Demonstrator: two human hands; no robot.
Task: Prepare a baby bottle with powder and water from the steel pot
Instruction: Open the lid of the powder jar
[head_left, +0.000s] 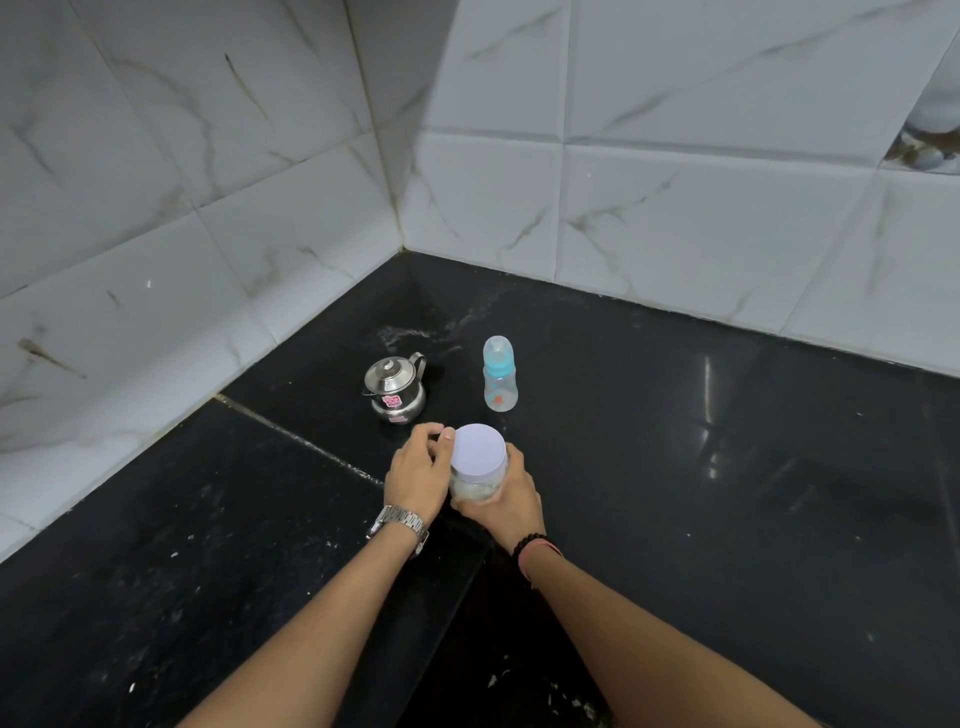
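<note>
Both your hands are on the powder jar (478, 470) now, near the front of the black desk (727, 467). Your right hand (506, 501) wraps around the clear body from below and the right, fingers curled on it, gripping it firmly. Your left hand (418, 470) is up at the white lid (478, 448), thumb and fingers curled against its left rim, pinching it. The lid sits on the jar, and pale powder shows through the clear wall beneath it.

Just beyond your left hand stands the steel pot (396, 387), upright, its knobbed lid on, handle pointing to the back right, a pink sticker on its side. To its right, apart from it, the baby bottle (500, 374) stands upright with its clear cap and blue collar in place. A metal watch (399, 522) is on your left wrist, a dark bead bracelet (532, 545) on your right. White marbled tiles (208, 208) meet in the corner behind.
</note>
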